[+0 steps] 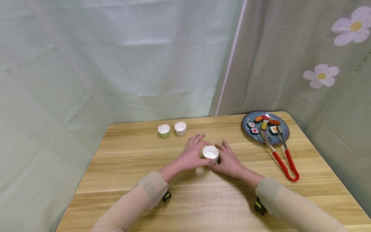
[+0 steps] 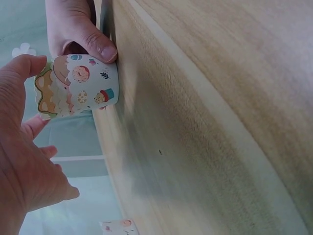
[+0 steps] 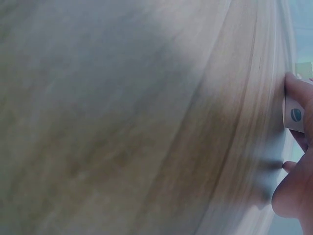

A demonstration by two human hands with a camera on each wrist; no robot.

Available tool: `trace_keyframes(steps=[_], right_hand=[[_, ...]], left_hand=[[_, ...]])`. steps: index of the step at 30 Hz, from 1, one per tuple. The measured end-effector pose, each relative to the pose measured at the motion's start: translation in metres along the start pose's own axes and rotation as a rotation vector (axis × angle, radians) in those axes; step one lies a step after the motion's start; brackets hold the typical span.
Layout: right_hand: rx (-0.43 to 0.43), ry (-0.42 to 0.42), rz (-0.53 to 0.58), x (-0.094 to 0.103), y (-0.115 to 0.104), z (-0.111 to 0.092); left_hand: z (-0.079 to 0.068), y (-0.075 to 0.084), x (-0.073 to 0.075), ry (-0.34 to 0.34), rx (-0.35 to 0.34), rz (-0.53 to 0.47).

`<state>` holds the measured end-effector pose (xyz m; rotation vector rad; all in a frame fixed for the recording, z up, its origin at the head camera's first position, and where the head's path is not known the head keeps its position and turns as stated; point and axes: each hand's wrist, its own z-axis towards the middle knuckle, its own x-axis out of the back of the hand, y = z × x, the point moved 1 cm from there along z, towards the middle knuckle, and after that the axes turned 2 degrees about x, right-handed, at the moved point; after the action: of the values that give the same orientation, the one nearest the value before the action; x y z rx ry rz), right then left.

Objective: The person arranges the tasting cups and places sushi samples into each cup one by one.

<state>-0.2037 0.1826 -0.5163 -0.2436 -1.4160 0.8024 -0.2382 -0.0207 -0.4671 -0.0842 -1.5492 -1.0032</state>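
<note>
A paper baking cup (image 1: pixel 210 152) with a scalloped rim stands upright on the table between my hands. The left wrist view shows its printed white side; a brown-and-green patterned band rises at the rim, looking like a second cup nested inside. My left hand (image 1: pixel 192 156) holds the cups by the rim, thumb on one side and fingers on the other. Lower down, near the base, my right hand (image 1: pixel 229 161) grips them from the right. Behind my left hand stand a green paper cup (image 1: pixel 165 133) and a white printed cup (image 1: pixel 180 130), apart from each other.
On the wooden table (image 1: pixel 116 167), a blue plate (image 1: pixel 248 133) at the back right bears several sushi pieces (image 1: pixel 264 125). Red-handled tongs (image 1: pixel 285 164) lean with their tips on that plate. Curtains (image 1: pixel 150 58) hang behind and beside the table.
</note>
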Motion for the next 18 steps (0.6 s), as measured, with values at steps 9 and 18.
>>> trace_keyframes(steps=[9, 18], right_hand=[[0.007, 0.002, -0.010, 0.0005, 0.0003, -0.0012], [-0.007, -0.018, 0.077, 0.0049, 0.0028, -0.0044]], left_hand=[[-0.0005, 0.0020, 0.0005, -0.010, 0.012, -0.002], [-0.0011, 0.0016, 0.0015, -0.019, 0.015, 0.006]])
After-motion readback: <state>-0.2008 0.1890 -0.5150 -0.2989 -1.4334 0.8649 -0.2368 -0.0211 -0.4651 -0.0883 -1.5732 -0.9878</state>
